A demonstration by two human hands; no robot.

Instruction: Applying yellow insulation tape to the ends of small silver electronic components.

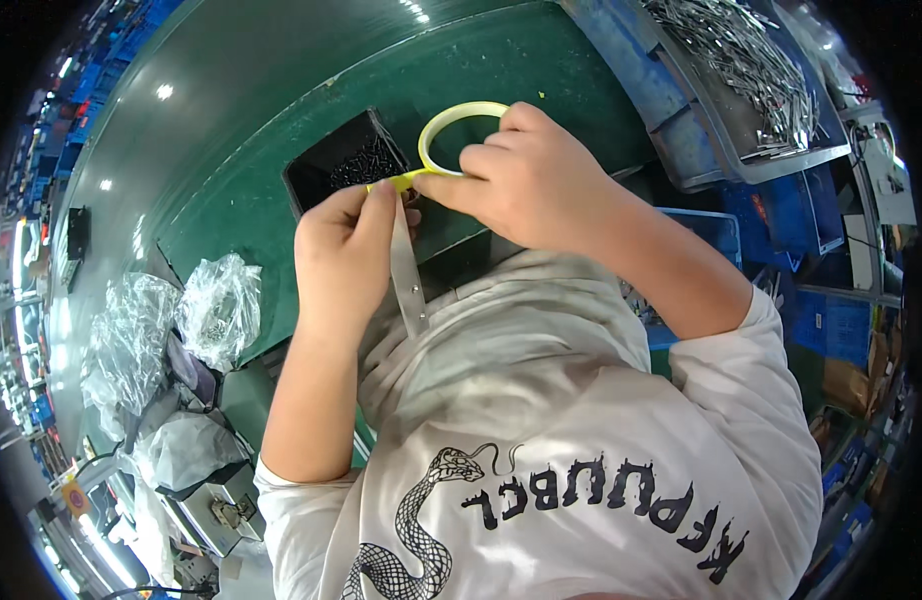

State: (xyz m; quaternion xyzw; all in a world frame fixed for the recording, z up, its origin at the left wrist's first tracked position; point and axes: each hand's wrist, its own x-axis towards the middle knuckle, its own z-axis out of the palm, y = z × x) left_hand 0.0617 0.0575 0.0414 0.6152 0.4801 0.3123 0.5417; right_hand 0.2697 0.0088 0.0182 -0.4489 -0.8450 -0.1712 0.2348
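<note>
A: Head view, status?

B: Left hand (343, 255) curled shut, thumb + fingers pinching top end of thin metal strip (409, 278). Strip hangs down from the pinch toward the chest, slightly tilted, over the white shirt (541, 400).

A: Right?

B: Right hand (526, 180) closed around roll of yellow-green tape (459, 125), fingers hooked over the ring's near edge. Rest of the ring sticks out beyond the knuckles, open centre visible. Short tape tail (401, 181) runs from roll to the strip's top end, right at the left-hand pinch. Looks stuck to strip; can't confirm, fingertips cover the joint.

A: Where relative to the black bin?

B: Black bin (346, 160) on green table (231, 130), holding small dark parts, too small to ID. Tape roll just beside bin's right corner, overlapping it in view. Left hand directly below bin, near. Strip below bin + slightly right. Both hands touching or nearly so at the tape tail.

A: Anything else around?

B: Clear plastic bags (181, 320) well left + below bin, crumpled, contents unclear. Grey tray of long metal strips (751, 70) far right of bin, upper corner, piled loose. Blue crates (701, 150) under/around that tray, more below it on the right. Small grey device (221, 510) far below bin, left of the elbow, partly wrapped in plastic.
</note>
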